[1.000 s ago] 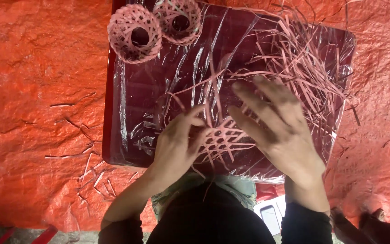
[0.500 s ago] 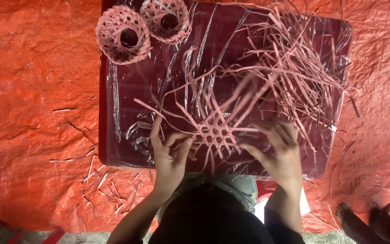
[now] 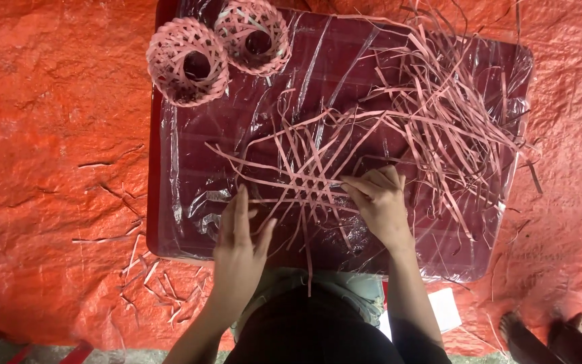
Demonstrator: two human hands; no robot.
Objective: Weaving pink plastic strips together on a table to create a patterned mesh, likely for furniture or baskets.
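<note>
On the near half of the plastic-wrapped counter (image 3: pixel 190 202), the woven strip star (image 3: pixel 311 187) lies flat, right hand (image 3: pixel 380 202) pinching strips at its centre to lock the crossings, left hand (image 3: pixel 240 236) open-fingered, pressing loose ends down.

Even, soft daylight from above; scene bright w/ a strong red-orange cast off the tarp (image 3: pixel 48 168). Glare streaks on the clear plastic wrap (image 3: pixel 318 61) over my table (image 3: pixel 159 202), strongest near its far edge and left edge. Shadows faint, short, under my left hand (image 3: pixel 237 246) and right hand (image 3: pixel 378 202). Focus sharp at centre; fingers slightly motion-blurred. Mild wide-angle stretch toward corners.
</note>
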